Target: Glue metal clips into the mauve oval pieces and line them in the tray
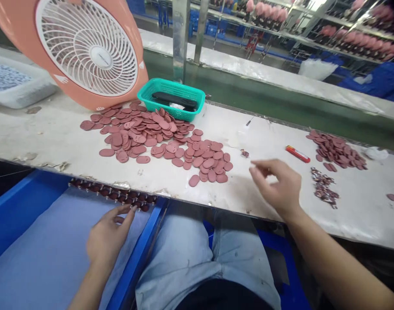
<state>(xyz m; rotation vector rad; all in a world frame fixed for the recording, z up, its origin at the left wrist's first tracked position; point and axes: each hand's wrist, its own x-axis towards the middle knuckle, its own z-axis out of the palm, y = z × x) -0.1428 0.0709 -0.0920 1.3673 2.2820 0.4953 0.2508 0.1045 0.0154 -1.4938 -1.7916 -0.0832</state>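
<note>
My left hand [108, 234] is over the blue bin [154, 228], thumb and forefinger pinched together at the near end of rows of dark red oval pieces [113, 193] with small pale prongs. The pinched fingertips touch one of these pieces. My right hand [277, 185] hovers above the white worktable, thumb and forefinger curved with a small gap and nothing visible between them. Just beyond its fingertips lies a small cluster of shiny brown bits [245, 153]. A pile of flat pinkish-red oval discs [161, 129] spreads across the table between my hands.
An orange fan [132, 56] stands at the back left beside a green basket [197, 113] holding dark items. Rightward lie a red tube-like object [297, 154], another disc pile [339, 148] and more shiny bits [325, 188]. A white tray [32, 92] sits far left.
</note>
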